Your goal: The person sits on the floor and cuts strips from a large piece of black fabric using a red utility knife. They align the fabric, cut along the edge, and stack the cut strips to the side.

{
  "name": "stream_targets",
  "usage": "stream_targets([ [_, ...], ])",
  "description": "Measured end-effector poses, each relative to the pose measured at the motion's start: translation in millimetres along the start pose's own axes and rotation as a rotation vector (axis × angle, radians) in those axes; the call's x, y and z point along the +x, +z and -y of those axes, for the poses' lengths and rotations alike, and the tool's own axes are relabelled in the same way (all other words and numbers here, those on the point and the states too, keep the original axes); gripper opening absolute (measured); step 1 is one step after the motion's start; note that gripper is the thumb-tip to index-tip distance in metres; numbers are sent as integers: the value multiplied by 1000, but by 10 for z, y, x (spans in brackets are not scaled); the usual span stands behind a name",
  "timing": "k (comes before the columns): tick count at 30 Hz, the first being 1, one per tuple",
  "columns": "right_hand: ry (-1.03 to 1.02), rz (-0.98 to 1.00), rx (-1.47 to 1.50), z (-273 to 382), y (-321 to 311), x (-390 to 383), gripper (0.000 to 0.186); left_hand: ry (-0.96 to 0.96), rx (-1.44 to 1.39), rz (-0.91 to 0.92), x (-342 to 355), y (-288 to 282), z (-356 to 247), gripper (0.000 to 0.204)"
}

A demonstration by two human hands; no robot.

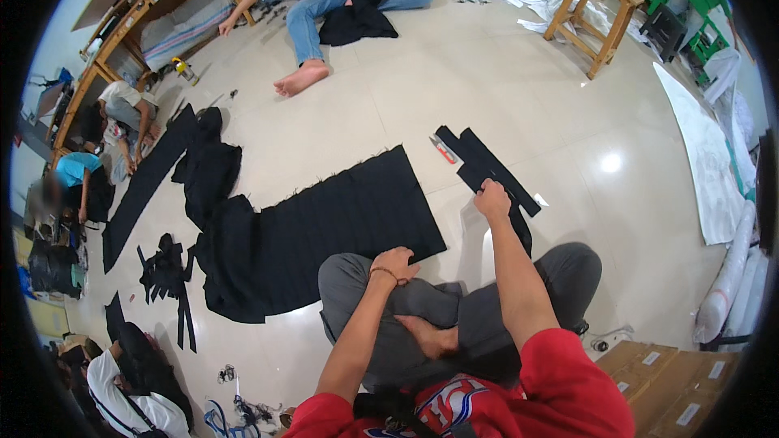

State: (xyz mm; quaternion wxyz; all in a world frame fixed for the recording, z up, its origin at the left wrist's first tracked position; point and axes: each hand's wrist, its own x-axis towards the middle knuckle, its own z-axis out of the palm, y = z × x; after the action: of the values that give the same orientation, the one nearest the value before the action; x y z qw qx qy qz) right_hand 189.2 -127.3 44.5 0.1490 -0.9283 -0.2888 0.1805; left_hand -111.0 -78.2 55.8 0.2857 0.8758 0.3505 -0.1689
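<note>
My right hand (492,199) is closed on a black fabric strip (520,225) in front of my right knee. More black strips (483,158) lie just beyond it on the floor. Beside their left edge is a small pair of red-handled thread snips (443,151). My left hand (394,265) rests on my left knee, its fingers loosely spread and nothing seen in them. Those fingers are close to the near right corner of a wide black cloth (349,219), which lies flat with a frayed far edge. Its left end is bunched.
Bundled black ties (165,268) and a long black strip (150,186) lie to the left. Other people sit at the left and far side. A wooden stool (596,12) stands at the far right, plastic-wrapped rolls (726,276) at the right, and cardboard boxes (665,385) near my right side.
</note>
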Motion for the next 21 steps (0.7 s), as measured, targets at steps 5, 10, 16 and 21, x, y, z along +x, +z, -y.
stream_targets([
  [5, -361, -70, 219, -91, 315, 372, 19, 17, 26, -136, 120, 37, -106, 46],
  [10, -538, -359, 74, 303, 643, 665, 36, 11, 23, -221, 291, 92, -143, 35],
  [16, -647, -354, -74, 595, 962, 651, 28, 8, -72, -220, 402, 218, -176, 22],
  [21, -735, -351, -205, 580, 954, 207, 21, -11, -66, -223, 487, 207, -200, 19],
])
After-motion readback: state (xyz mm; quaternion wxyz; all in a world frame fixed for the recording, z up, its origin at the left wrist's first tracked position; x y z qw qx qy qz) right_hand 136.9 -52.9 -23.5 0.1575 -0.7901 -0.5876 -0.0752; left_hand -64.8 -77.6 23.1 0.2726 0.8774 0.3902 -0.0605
